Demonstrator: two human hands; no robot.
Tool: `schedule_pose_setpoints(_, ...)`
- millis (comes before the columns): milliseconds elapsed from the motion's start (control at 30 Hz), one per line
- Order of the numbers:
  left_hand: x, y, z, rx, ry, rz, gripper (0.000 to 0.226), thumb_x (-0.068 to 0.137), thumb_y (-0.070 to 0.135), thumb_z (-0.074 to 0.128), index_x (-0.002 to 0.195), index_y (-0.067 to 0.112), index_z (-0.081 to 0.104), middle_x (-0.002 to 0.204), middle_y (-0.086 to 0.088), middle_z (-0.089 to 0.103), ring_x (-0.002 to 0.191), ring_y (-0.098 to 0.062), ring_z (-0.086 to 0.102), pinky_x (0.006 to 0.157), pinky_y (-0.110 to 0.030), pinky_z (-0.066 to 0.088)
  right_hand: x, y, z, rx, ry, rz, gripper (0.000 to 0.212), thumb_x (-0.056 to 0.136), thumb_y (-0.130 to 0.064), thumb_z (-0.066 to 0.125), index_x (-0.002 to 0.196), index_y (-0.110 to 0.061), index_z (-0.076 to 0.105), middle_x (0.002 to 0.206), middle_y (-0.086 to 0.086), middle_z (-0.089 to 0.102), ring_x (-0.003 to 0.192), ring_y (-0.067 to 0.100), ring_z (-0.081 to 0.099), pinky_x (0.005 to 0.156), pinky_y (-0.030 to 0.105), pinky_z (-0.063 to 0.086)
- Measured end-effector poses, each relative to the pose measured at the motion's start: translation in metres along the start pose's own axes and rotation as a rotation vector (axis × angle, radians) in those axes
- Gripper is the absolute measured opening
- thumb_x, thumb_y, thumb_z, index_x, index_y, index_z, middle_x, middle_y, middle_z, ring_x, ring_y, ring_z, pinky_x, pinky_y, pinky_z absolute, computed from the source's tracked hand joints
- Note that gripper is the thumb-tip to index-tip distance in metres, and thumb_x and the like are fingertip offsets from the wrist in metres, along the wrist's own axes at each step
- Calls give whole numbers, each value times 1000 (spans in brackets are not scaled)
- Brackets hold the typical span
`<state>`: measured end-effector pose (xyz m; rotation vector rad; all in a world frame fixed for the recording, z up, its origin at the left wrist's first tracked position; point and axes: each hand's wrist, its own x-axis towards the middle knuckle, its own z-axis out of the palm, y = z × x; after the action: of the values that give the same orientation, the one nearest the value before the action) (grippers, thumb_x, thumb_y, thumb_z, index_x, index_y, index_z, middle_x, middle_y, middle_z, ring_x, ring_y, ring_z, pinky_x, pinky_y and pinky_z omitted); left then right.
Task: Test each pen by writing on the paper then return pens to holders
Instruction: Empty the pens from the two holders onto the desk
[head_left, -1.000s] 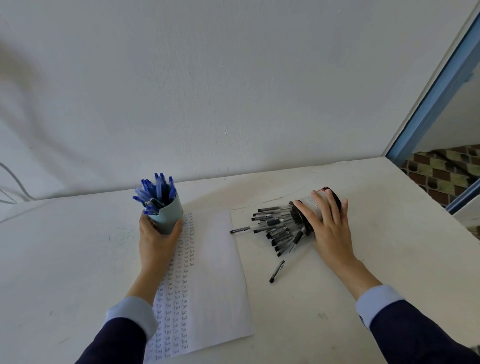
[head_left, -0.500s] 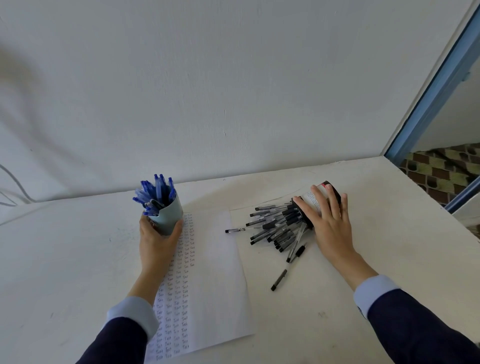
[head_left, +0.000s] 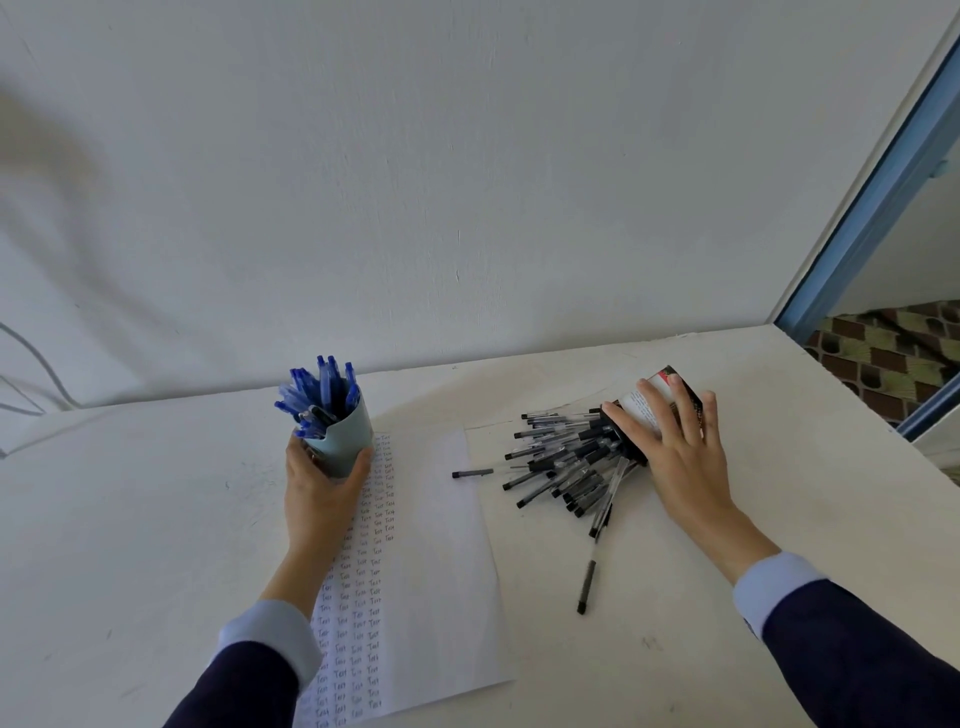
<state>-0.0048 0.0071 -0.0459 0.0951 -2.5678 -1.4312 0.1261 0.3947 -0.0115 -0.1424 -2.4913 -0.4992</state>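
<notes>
My left hand (head_left: 319, 488) grips a pale blue cup (head_left: 340, 441) that stands upright at the top left corner of the paper (head_left: 431, 566), full of blue pens (head_left: 319, 392). My right hand (head_left: 675, 457) holds a printed cup (head_left: 657, 395) tipped on its side, mouth toward the left. Several black pens (head_left: 563, 460) fan out of it onto the table. One black pen (head_left: 471, 473) lies apart on the paper's right edge, another (head_left: 586, 587) lies nearer me. The paper's left side carries columns of small written words.
The white table (head_left: 130, 545) meets a white wall at the back. Its right edge (head_left: 852, 405) drops to a patterned floor beside a blue door frame (head_left: 878, 192). A cable (head_left: 31, 384) hangs at the far left.
My right hand has drawn the tipped cup back to the right and more black pens have slid out. The loose pen nearest me has rolled further toward me. The left hand has stayed still.
</notes>
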Motion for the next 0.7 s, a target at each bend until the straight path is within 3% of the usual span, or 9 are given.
schedule_pose_setpoints(133, 0, 0, 1, 3, 0, -3, 75, 77, 50, 75, 132, 18, 34, 124, -5, 56, 101, -21, 56, 77, -39, 52, 3, 6, 3, -42, 6, -32, 99, 61, 22, 59, 144, -31, 47, 147, 14, 45, 142, 40, 27, 120, 52, 2)
schedule_pose_setpoints(300, -1, 2, 1, -10, 1, -4, 73, 78, 48, 75, 131, 19, 35, 122, -2, 55, 99, -20, 55, 76, -35, 49, 4, 13, 7, -74, 23, -58, 97, 62, 21, 65, 144, -28, 48, 142, 16, 48, 138, 43, 33, 120, 55, 11)
schedule_pose_setpoints(467, -1, 1, 0, -11, 1, -14, 73, 78, 50, 75, 131, 20, 34, 121, -1, 56, 100, -20, 56, 78, -39, 52, 2, 21, 9, -89, 23, -109, 98, 62, 22, 63, 145, -28, 47, 145, 17, 47, 139, 42, 32, 121, 52, 6)
schedule_pose_setpoints(700, -1, 2, 1, -17, -4, -12, 75, 77, 50, 75, 132, 20, 34, 122, -1, 55, 101, -20, 56, 78, -37, 51, 1, 31, 7, -26, -23, 25, 101, 61, 25, 64, 145, -27, 46, 149, 19, 40, 143, 41, 27, 120, 54, 4)
